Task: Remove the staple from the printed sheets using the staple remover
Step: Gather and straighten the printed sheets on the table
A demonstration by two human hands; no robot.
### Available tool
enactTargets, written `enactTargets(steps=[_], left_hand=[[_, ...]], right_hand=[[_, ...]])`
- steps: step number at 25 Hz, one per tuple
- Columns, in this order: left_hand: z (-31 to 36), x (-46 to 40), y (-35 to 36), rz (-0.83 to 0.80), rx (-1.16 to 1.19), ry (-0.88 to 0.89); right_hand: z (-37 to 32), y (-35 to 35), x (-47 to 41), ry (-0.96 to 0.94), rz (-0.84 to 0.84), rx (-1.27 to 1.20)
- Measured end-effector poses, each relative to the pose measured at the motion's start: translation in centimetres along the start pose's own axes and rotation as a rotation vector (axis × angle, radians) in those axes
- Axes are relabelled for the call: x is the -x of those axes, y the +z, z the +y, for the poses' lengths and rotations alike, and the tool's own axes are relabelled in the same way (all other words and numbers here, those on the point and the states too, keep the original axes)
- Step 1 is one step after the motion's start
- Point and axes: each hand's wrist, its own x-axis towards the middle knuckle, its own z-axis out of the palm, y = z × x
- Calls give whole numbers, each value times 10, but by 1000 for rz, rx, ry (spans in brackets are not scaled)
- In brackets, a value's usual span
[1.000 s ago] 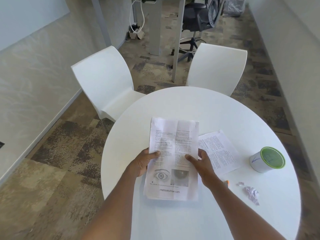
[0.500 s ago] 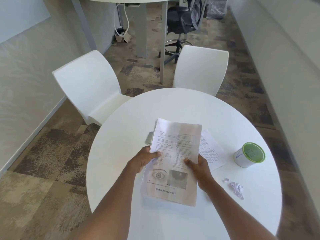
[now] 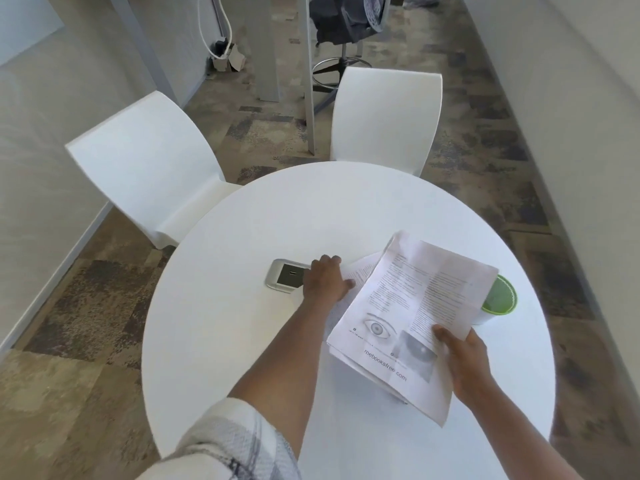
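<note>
On the round white table [image 3: 242,341], right half: printed sheets [image 3: 415,313], held raised and tilted, lower right corner pinched in the right hand [image 3: 464,355], thumb on top, remaining fingers beneath. Staple not discernible; staple remover not visible.

Left hand [image 3: 323,280]: palm down, fingers loosely curled, resting on the edge of a second printed page [image 3: 356,271] that lies flat and partly under the held sheets. Whether it grips that page cannot be told.

Just left of that hand: grey recessed power outlet plate [image 3: 284,275], set flush in the tabletop, touching the knuckles in view.

Behind the held sheets, near the right rim: white cup with green lid [image 3: 500,296], largely hidden by paper.

Open surface: broad bare area across the far half and the near left of the table, out to its curved edge.

Beyond the far rim: two white chairs, one at left [image 3: 149,161], one at centre [image 3: 384,116], both close to the table edge. Patterned carpet [image 3: 86,306] around.
</note>
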Motion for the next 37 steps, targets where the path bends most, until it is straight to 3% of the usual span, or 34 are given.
enactTargets(steps=[6,13,19,22,26,30,35,37], left_hand=[[18,-16,26,33,-193,-22],[28,-29,21,18,-46,-145],[-6,-23,-5,44,400,-92],[-28,-15,-24,-48,589,-39],[-57,2,-43,-192,874,-96],[-82,25,-52,-197,1142,-149],[-113,51,-56,-256,1309,-172],[-126,54,-58,-287,1236,-98]], right_hand=[[0,-9,-8,34,-14,-55],[6,-16,-11,54,-26,-73],[4,2,-14,48,-48,-96],[6,27,-11,41,-95,-85],[7,67,-2,19,-177,-66],[13,102,2,-3,-228,-18],[18,134,16,-56,-293,59],[18,143,18,-62,-295,100]])
